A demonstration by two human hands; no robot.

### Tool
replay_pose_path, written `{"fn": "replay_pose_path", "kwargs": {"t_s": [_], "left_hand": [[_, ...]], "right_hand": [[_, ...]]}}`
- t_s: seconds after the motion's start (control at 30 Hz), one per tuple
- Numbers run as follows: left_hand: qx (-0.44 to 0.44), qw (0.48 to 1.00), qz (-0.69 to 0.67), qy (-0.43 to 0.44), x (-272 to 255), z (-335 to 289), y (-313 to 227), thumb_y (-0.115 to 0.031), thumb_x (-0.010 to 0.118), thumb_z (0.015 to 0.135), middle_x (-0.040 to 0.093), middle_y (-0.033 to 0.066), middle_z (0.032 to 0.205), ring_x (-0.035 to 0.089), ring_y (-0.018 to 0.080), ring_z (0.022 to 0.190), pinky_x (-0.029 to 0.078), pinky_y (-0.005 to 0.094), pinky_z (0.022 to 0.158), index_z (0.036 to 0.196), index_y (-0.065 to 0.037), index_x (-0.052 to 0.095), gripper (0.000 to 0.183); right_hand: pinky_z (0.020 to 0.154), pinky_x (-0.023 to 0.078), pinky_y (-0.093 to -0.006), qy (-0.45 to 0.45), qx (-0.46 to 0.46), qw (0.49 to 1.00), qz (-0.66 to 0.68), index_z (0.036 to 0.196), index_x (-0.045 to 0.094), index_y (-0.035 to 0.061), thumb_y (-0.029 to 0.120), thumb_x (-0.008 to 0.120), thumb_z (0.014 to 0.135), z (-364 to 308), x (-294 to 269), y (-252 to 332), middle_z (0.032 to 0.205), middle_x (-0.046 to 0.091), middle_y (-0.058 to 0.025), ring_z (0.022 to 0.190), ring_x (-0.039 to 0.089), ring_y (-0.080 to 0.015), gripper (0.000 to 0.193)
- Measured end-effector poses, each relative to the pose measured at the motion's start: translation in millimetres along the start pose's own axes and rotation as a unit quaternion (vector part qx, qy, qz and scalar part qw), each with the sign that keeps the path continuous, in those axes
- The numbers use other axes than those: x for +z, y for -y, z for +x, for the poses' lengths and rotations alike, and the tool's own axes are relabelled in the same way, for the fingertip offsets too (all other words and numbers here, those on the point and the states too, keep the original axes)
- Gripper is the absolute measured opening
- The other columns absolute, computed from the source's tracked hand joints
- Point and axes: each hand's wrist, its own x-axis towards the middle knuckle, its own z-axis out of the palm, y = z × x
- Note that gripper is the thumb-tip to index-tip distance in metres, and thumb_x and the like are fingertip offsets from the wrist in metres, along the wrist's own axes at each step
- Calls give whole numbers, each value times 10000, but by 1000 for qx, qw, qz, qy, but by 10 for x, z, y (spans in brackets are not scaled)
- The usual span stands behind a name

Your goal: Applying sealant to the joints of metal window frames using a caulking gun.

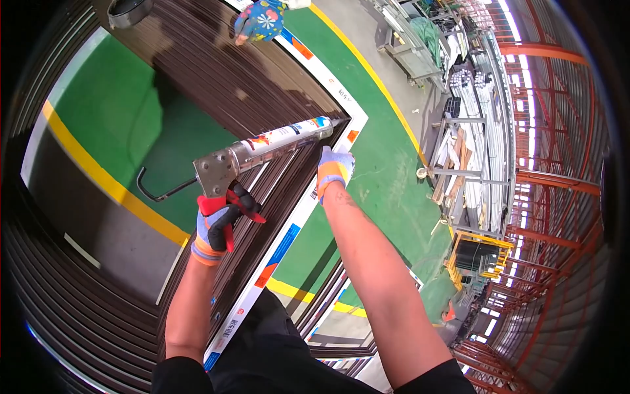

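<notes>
My left hand (215,226), in a black and lavender glove with an orange cuff, is closed around the red handle of a caulking gun (213,172). A white printed sealant cartridge (283,136) lies in its metal holder. The gun slants up to the right, its nozzle at the inner corner of a dark brown frame (252,213) edged with white protective film. Beside that corner, my right hand (336,169), in a lavender and orange glove, is closed on the frame's outer edge. Its fingertips are partly hidden.
At the top, another person's hand in a blue floral sleeve (264,21) is over the frame. A dark round container (129,12) is at upper left. Stacked profiles (469,144) stand on racks to the right, near a yellow-framed cart (478,256). The floor (384,190) is green.
</notes>
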Motion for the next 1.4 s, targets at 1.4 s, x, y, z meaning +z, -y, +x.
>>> {"fn": "replay_pose_path", "kwargs": {"t_s": [1.4], "left_hand": [[1,994,-104,-41,-317,-361,-70,-149,665,793,623,231,1354,569,425,1311,396,565,1165,1436,51,476,700]], "right_hand": [[827,587,-462,1,-5,999,-44,1095,635,-43,384,817,798,225,104,-141,1090,722,-204,949,731,-353,551]]}}
